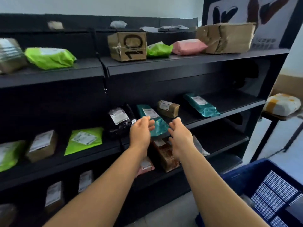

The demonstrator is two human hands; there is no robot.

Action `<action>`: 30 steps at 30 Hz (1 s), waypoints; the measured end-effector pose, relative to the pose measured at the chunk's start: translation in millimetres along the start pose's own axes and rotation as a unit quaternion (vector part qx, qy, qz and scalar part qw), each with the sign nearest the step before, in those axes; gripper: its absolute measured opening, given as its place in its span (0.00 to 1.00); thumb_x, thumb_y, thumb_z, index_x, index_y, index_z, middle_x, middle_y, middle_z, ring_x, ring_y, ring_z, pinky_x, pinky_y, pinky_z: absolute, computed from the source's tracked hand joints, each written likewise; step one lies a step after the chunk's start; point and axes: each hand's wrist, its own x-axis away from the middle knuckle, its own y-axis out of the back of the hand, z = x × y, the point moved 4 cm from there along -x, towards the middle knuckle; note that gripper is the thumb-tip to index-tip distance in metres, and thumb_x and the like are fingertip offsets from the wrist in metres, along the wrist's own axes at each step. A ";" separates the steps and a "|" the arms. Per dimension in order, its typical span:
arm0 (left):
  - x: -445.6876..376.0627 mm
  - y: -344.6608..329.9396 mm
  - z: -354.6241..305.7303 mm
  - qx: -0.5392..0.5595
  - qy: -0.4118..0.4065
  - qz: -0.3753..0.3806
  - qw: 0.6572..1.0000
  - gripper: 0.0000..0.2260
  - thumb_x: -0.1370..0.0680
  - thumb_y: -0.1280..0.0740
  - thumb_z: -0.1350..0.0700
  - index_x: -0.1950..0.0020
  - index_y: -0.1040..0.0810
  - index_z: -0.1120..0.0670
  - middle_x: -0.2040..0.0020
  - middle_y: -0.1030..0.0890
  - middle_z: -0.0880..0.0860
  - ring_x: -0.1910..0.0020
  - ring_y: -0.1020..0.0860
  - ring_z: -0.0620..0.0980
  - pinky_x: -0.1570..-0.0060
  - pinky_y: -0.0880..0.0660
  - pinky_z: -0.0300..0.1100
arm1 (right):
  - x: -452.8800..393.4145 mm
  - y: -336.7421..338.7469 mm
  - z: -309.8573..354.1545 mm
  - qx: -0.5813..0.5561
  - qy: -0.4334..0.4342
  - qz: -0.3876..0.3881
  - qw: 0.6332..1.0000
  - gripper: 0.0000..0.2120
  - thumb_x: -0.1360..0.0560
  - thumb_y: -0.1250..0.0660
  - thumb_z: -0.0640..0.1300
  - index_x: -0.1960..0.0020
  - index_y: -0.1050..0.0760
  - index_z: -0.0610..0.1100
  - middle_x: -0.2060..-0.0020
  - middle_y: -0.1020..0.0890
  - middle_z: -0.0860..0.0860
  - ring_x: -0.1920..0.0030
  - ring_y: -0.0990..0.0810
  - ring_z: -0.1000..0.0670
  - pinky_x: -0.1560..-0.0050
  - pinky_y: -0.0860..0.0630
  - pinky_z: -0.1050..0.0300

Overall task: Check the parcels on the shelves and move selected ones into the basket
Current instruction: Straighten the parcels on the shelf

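A teal parcel (157, 124) with a white label lies on the middle shelf (229, 110). My left hand (141, 132) is at its left edge and my right hand (179, 135) at its right edge, both with fingers apart and holding nothing. A black parcel (120, 122) lies just left of the teal one, a small brown box (168, 108) behind it, and a second teal parcel (201, 104) further right. The blue basket (242, 176) stands at the lower right, beside my right forearm.
The top shelf carries green bags (49, 57), a cardboard box (127, 46), a pink bag (188, 46) and a large box (227, 37). A green mailer (84, 140) and boxes lie at the left. A side table (282, 117) holds a white parcel (282, 104).
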 end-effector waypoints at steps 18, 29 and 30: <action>83.6 181.3 -87.8 -0.003 -0.092 -0.236 0.967 0.09 0.18 0.42 0.52 0.52 0.23 0.47 0.49 0.18 0.49 0.47 0.20 0.47 0.38 0.28 0.47 | 112.2 -170.9 5.1 0.059 0.002 0.290 0.955 0.24 0.19 0.48 0.55 0.28 0.34 0.45 0.33 0.27 0.52 0.38 0.28 0.53 0.27 0.38 0.46; 106.5 309.7 -148.0 0.000 -0.148 -0.318 0.936 0.09 0.18 0.43 0.51 0.48 0.23 0.47 0.48 0.17 0.48 0.47 0.20 0.45 0.37 0.29 0.48 | 191.1 -291.3 15.4 0.065 0.042 0.390 0.918 0.23 0.18 0.48 0.53 0.27 0.35 0.44 0.31 0.27 0.52 0.42 0.27 0.54 0.31 0.33 0.48; 107.5 324.5 -154.1 0.000 -0.156 -0.323 0.934 0.09 0.19 0.42 0.51 0.48 0.23 0.47 0.48 0.17 0.48 0.47 0.20 0.45 0.38 0.28 0.47 | 198.2 -303.9 14.9 0.067 0.047 0.394 0.915 0.23 0.18 0.48 0.53 0.27 0.35 0.44 0.32 0.27 0.51 0.42 0.27 0.54 0.32 0.33 0.48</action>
